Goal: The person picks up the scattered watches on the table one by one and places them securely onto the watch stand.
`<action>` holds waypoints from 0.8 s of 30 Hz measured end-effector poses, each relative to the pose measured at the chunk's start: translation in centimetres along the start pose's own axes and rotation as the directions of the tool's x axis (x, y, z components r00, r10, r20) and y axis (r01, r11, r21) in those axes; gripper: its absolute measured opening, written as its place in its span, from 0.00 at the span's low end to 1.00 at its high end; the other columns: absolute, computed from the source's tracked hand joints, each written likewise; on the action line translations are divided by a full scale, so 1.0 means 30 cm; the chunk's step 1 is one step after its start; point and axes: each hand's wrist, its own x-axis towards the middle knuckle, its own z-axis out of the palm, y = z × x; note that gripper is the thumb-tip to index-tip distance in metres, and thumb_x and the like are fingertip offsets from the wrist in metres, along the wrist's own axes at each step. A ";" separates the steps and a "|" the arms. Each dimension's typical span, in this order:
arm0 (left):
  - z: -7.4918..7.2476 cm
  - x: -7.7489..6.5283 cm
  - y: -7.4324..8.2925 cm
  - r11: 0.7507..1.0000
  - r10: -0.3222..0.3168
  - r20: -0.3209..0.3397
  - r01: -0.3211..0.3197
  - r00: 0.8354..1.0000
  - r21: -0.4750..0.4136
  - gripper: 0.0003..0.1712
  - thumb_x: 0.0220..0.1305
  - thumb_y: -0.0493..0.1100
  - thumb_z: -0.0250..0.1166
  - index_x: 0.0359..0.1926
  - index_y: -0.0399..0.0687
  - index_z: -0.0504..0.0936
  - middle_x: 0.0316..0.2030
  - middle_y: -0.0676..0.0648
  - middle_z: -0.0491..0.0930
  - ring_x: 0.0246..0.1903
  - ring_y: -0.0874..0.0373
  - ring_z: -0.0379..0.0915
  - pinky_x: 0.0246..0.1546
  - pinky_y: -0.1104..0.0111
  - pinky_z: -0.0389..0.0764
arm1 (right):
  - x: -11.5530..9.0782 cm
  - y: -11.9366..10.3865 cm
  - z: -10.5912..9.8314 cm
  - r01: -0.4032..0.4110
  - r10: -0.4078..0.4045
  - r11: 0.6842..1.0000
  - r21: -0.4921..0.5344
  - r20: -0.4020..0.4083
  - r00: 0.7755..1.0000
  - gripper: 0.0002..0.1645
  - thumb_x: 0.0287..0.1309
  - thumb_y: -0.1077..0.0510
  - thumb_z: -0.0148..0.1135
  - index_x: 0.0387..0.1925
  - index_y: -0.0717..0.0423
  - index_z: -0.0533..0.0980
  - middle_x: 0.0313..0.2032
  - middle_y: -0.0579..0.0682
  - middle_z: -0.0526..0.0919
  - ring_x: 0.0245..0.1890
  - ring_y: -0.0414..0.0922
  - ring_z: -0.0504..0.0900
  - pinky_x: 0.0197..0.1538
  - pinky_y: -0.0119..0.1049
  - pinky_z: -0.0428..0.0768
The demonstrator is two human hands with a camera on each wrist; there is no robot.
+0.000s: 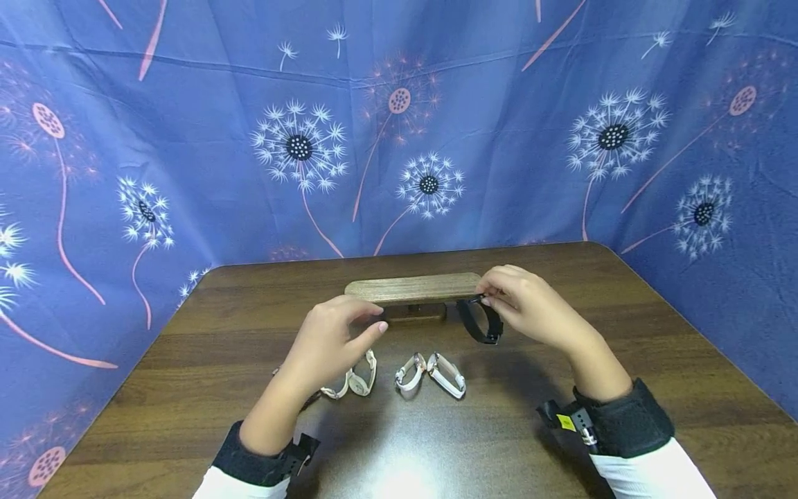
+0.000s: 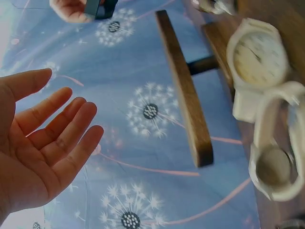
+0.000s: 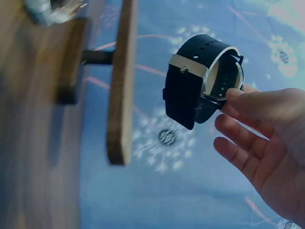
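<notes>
My right hand (image 1: 530,305) pinches a black-strapped wristwatch (image 1: 481,320) by its case between thumb and fingers, beside the right end of a wooden stand with a crossbar (image 1: 411,288). In the right wrist view the watch (image 3: 190,81) is buckled into a loop, with its strap holes and metal buckle showing. Near the bar's left end my left hand (image 1: 330,343) holds nothing; its fingers are spread and relaxed in the left wrist view. White watches lie on the table in front of the stand, among them a white-strapped one (image 1: 446,375) and another with a round dial (image 2: 259,59).
The dark wooden table (image 1: 499,443) carries the stand on a flat wooden base (image 1: 416,313). Part of a dark strap (image 1: 310,400) shows beside the left forearm, which covers some of the left watches. A blue dandelion-print cloth (image 1: 499,138) hangs behind the table.
</notes>
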 end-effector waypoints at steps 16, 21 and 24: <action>0.072 0.081 0.032 0.877 -0.029 0.045 0.047 0.999 -0.477 0.31 0.55 0.41 0.74 0.60 0.40 0.77 0.50 0.43 0.81 0.50 0.52 0.78 0.47 0.66 0.81 | 0.092 -0.107 0.045 0.213 -0.195 0.972 0.095 -0.170 0.966 0.22 0.40 0.80 0.70 0.37 0.60 0.79 0.38 0.50 0.83 0.41 0.46 0.80 0.46 0.32 0.78; 0.094 0.085 0.017 0.627 -0.033 0.178 0.159 0.983 -0.763 0.36 0.57 0.40 0.72 0.65 0.35 0.70 0.56 0.35 0.76 0.56 0.46 0.74 0.57 0.57 0.75 | 0.095 -0.130 0.067 0.229 -0.188 0.960 0.164 -0.231 0.955 0.19 0.44 0.78 0.69 0.38 0.59 0.80 0.40 0.50 0.84 0.42 0.47 0.81 0.51 0.30 0.76; 0.100 0.083 0.016 0.484 -0.029 0.258 0.240 0.966 -0.842 0.42 0.57 0.47 0.73 0.66 0.31 0.67 0.60 0.33 0.72 0.57 0.44 0.73 0.59 0.55 0.73 | 0.094 -0.144 0.077 0.235 -0.171 0.947 0.220 -0.276 0.946 0.18 0.45 0.77 0.69 0.39 0.60 0.81 0.40 0.52 0.84 0.42 0.47 0.81 0.51 0.29 0.76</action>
